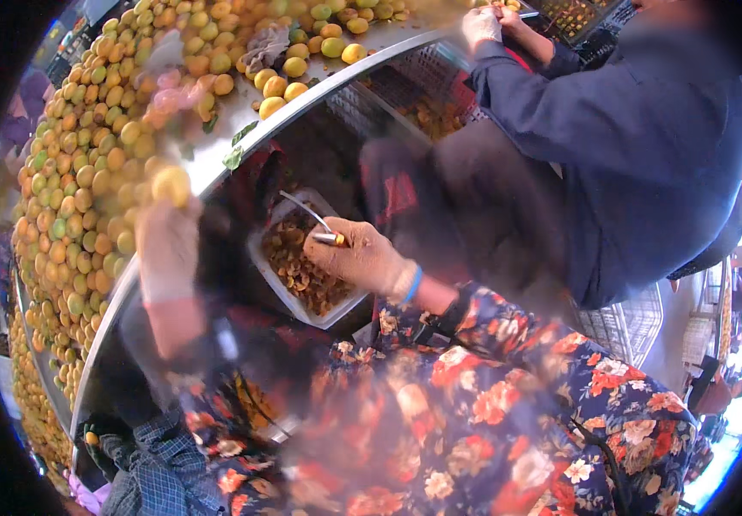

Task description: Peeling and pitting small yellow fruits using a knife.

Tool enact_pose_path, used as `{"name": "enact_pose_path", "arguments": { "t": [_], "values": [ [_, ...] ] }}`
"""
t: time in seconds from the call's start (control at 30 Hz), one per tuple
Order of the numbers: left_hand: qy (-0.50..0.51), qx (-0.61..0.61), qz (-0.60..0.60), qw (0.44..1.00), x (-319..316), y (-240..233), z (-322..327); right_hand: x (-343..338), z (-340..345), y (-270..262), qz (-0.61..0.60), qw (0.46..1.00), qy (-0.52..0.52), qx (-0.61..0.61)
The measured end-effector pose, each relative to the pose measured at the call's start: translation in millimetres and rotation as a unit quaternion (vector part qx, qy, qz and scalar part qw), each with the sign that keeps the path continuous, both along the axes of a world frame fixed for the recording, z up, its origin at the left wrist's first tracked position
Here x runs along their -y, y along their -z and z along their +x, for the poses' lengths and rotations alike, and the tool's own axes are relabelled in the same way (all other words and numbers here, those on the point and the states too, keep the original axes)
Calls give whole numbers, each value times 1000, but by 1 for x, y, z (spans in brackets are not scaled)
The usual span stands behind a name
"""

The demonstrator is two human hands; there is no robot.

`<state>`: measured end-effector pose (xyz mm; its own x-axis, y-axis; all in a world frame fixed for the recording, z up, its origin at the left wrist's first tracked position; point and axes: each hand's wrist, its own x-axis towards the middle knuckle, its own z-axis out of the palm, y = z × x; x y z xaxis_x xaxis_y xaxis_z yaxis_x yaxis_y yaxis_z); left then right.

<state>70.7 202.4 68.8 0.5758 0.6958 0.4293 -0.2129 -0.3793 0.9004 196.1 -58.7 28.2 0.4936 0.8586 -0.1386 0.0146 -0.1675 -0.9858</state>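
Note:
My left hand [168,251], in a pale work glove and blurred, is shut on a yellow-orange fruit [172,186] at the metal table's edge. In my right hand [363,253], gloved with a blue cuff edge, is a small tool with a curved metal strip [306,209] and a short metal and orange part. This hand is over the right side of a white plastic bin [268,274] that holds brownish peels or scraps [310,280]. The exact kind of tool cannot be told.
Many yellow, orange and green fruits [81,193] cover the table behind its raised metal rim [319,90]. A crumpled grey cloth [266,48] lies among them. A co-worker in a dark jacket [635,142] sits at the right, near white crates [635,322]. Another person's checked sleeve [164,471] is at lower left.

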Motion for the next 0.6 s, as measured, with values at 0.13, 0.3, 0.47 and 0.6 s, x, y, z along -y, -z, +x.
{"name": "enact_pose_path", "arguments": {
  "t": [0.13, 0.3, 0.47, 0.6],
  "values": [
    [83, 131, -411, 898, 93, 8, -19, 4, 0, -22, 55, 995, -52, -57],
    [146, 154, -274, 938, 157, 17, -29, 14, -10, -38, -20, 994, -72, -79],
    [126, 155, -287, 937, 177, 20, -36, 18, -21, -47, 91, 987, -47, -121],
    [55, 145, -289, 945, 186, 20, -39, 27, -21, -47, 126, 953, -122, -247]
  ]
}}
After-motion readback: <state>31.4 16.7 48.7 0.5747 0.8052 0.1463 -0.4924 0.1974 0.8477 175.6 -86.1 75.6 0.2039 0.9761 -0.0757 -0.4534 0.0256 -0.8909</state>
